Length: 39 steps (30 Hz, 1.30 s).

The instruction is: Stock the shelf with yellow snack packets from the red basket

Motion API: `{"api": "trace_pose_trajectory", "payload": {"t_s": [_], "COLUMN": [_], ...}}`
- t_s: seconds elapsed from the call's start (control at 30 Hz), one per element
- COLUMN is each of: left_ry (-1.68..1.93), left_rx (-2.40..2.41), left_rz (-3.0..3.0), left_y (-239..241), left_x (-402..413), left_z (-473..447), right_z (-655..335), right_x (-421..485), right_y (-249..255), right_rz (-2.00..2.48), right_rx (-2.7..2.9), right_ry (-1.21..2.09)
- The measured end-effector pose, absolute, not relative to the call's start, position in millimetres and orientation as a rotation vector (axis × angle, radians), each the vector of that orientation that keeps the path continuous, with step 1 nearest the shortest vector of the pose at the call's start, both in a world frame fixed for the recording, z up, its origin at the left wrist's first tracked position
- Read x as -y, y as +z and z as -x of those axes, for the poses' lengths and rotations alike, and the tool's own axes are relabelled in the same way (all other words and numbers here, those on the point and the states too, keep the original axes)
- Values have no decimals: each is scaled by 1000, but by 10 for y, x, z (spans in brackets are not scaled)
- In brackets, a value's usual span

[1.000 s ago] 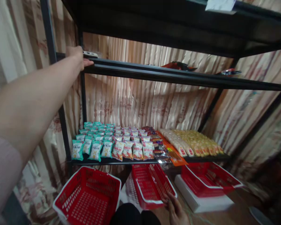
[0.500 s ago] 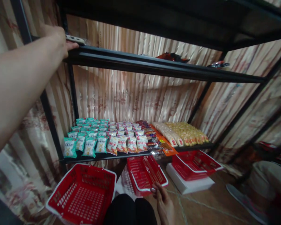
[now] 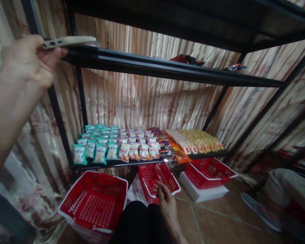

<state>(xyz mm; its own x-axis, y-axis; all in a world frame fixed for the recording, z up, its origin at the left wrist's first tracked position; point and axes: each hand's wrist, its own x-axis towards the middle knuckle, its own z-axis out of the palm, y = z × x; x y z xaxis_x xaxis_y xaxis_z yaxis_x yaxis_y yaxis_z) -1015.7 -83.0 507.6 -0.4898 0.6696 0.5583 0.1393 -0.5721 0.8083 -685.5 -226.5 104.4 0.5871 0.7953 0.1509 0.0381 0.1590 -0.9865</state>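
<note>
At the upper left, my left hand point(image 3: 30, 59) is closed round the end of a flat, pale device point(image 3: 69, 41) with dark slots in its narrow edge. The device lies level over the left end of the black middle shelf point(image 3: 132, 62); whether it touches the shelf, I cannot tell. Low in front of me, my right hand point(image 3: 166, 201) has loosely bent fingers, slightly apart, with nothing seen in them. It is in front of the middle red basket point(image 3: 159, 169), near its white rim. Whether it touches the rim is unclear.
Green snack bags point(image 3: 100, 152), striped snack bags point(image 3: 134, 150), orange packets point(image 3: 179, 154) and yellow-wrapped snacks point(image 3: 202, 140) line the lower shelf. One red basket point(image 3: 91, 200) stands left, another red basket point(image 3: 205, 176) rests on a white box point(image 3: 203, 193). A person's shoe point(image 3: 260, 211) is at right.
My left hand has drawn back leftward with the pale device, showing more of it. My right hand has risen slightly and moved left, its fingers now before the middle basket. The view has shifted a little.
</note>
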Motion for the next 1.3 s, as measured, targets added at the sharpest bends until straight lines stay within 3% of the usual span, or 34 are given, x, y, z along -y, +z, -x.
{"api": "trace_pose_trajectory", "payload": {"t_s": [0.1,0.37,0.63,0.77,0.97,1.3], "left_ry": [2116,1534,1142,1095,820,772], "left_rx": [-723,-838,-869,-814,-423,-183], "left_rz": [-1278,-1021,-965,-887,-532,-334], "left_y": [4572,2814,1529,1392,1549,1509], "left_x": [1099,1788,2254,2398,2488,2560], "left_z": [10101,9461,9036,8955,8975,9035], "right_z": [7152,7766,7690,7651,7740,7765], "right_x": [2154,2102,2204,2222,2281,2385], "right_y": [1388,2347,2206,2086,2080,2067], "right_rz": [1173,474,486,530,532,772], "right_rx": [801,711,564,522,544,777], "right_ry": [727,1349,1361,1389,1451,1435]}}
